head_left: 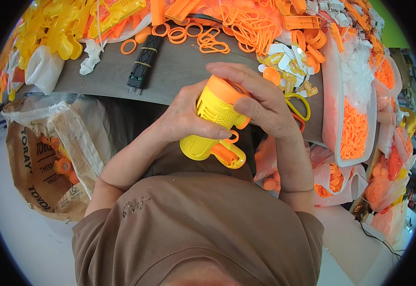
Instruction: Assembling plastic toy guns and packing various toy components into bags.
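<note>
Just above my lap, a yellow plastic toy gun (212,112) with an orange front ring (221,90) is held in both hands. My left hand (181,112) wraps round the yellow barrel, its thumb lying across the side. Over the orange ring curls my right hand (265,100), with the fingers on top and the thumb against its near side. The gun's handle and an orange trigger (233,137) point down toward me. The palm side of my right hand is hidden.
The grey table (108,71) carries a black banded tool (145,62), orange rings (177,34), orange frames (248,31), yellow shells (67,33) and yellow-and-white pieces (289,64). Scissor-like yellow handle loops (305,106) lie right. A bin (331,109) holds orange parts; a paper sack (27,176) stands left.
</note>
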`<state>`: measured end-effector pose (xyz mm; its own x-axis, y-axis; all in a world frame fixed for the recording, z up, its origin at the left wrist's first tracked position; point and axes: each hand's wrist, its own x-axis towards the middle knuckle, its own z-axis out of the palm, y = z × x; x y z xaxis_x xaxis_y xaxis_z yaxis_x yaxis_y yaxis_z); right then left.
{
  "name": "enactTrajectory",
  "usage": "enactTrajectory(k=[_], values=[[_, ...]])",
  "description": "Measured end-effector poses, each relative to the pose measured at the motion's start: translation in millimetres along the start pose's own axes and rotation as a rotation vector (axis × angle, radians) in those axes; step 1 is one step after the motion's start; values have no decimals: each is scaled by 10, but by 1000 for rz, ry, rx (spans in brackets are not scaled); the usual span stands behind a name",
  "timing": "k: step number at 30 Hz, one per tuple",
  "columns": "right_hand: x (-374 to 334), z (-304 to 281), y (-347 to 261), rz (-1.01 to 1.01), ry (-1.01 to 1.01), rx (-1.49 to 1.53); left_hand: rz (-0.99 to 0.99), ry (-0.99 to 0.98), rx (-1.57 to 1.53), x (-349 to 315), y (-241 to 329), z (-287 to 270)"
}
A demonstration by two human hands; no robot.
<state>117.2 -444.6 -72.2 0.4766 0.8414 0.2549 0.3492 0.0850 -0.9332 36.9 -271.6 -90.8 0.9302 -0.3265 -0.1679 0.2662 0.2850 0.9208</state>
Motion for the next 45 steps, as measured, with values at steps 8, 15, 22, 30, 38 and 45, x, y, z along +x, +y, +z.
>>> enactTrajectory(k=[8,15,22,30,38,45], values=[[-12,45,51,-71,0,-36,-35,-18,-117,-41,-45,29],[-213,178,104,43,-41,-2,-75,-21,-122,-145,-263,57],[-380,404,273,12,75,21,107,43,-61,-215,-474,106],[-556,515,97,-50,291,-278,63,-23,23,-277,-417,116],[-659,683,37,1,452,-275,22,25,-83,-291,-500,102],[-684,759,170,-96,583,-316,-2,64,-22,-250,-550,75]])
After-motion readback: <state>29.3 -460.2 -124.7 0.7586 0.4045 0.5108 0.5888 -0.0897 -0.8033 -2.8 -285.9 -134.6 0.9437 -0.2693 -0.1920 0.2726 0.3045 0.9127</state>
